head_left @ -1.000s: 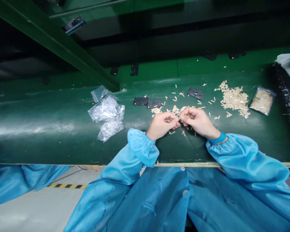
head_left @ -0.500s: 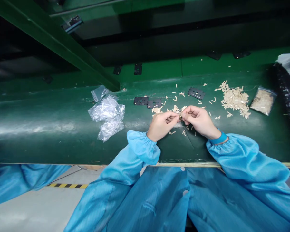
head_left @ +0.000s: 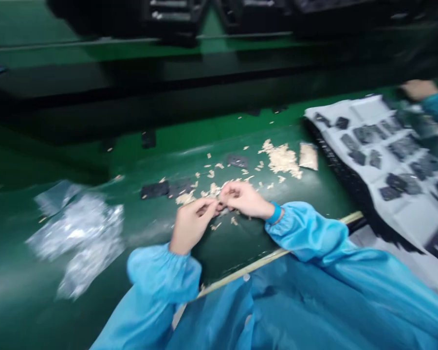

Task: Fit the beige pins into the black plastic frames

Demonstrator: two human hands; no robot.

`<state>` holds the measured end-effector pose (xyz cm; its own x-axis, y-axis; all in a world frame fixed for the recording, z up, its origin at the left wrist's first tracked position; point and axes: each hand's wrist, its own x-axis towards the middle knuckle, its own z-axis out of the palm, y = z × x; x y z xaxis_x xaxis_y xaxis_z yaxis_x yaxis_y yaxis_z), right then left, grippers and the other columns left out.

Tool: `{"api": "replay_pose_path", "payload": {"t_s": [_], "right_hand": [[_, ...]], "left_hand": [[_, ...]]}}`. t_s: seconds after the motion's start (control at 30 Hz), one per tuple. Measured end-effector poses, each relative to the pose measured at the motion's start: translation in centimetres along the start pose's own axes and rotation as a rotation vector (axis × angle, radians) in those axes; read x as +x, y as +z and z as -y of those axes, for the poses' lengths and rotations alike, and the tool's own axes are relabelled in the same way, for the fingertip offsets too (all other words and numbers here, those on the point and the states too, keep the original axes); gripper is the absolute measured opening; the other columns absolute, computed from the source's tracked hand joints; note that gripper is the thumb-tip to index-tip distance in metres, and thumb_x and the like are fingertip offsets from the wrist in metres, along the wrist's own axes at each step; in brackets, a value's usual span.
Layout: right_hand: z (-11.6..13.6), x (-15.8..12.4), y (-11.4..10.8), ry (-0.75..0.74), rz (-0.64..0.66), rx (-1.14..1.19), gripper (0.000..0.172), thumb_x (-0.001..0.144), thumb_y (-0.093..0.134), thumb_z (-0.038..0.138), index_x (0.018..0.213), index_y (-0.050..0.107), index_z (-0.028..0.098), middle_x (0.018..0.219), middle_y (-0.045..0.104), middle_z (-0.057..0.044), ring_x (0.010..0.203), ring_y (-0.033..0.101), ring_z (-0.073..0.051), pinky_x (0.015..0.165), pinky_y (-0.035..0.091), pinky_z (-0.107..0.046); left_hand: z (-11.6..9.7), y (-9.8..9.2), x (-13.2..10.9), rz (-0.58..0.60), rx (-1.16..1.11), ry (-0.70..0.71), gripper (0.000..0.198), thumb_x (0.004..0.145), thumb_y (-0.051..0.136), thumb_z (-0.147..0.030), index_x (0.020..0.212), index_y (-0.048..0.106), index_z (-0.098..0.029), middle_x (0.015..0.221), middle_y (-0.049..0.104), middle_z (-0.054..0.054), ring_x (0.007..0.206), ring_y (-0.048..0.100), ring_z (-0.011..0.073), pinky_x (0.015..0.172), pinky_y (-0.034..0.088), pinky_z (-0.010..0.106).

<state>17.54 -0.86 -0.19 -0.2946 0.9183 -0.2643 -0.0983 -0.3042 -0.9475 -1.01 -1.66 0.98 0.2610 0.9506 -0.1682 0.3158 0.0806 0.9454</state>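
My left hand [head_left: 194,226] and my right hand [head_left: 245,199] meet above the green belt [head_left: 263,243], their fingertips pinched together on a small part [head_left: 222,202]. Motion blur hides its shape. Loose beige strips [head_left: 215,189] lie scattered around both hands. Beyond them are several flat black plates [head_left: 154,190] and a heap of beige strips [head_left: 280,158], next to a clear bag of the same strips [head_left: 308,156]. A blue strap circles my right wrist.
Crumpled clear plastic bags [head_left: 76,238] lie left of my hands. At right, a grey sheet [head_left: 394,165] holds several black plates on a dark belt edge. A co-worker's hand [head_left: 418,89] shows at the upper right. A wooden strip [head_left: 277,253] edges the belt near me.
The whole view has swung to the right and blurred, bringing in the grey sheet and a co-worker's hand. My hands remain pinched together.
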Motion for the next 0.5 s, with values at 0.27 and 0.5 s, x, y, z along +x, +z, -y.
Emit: {"api": "replay_pose_path", "payload": {"t_s": [0.27,0.5], "right_hand": [[-0.2,1.2,-0.1,0.021,0.044,0.066,0.011,0.075,0.073,0.011,0.082,0.064,0.014,0.066,0.064,0.006,0.055,0.056,-0.006,0.057,0.046,-0.019],[-0.3,1.6,-0.2,0.055,0.037,0.077,0.011,0.077,0.074,0.012,0.082,0.066,0.015,0.069,0.063,0.006,0.057,0.056,-0.006,0.057,0.047,-0.019]], "left_hand": [[1.2,-1.4,0.5,-0.087,0.365,0.062,0.027,0.086,0.062,-0.044,0.094,0.073,-0.021,0.09,0.077,0.003,0.08,0.074,0.0188,0.079,0.058,0.027],[1.2,-2.4,1.4,-0.233,0.611,0.032,0.033,0.084,0.059,-0.053,0.092,0.071,-0.023,0.095,0.076,0.006,0.083,0.072,0.0257,0.078,0.057,0.037]]}}
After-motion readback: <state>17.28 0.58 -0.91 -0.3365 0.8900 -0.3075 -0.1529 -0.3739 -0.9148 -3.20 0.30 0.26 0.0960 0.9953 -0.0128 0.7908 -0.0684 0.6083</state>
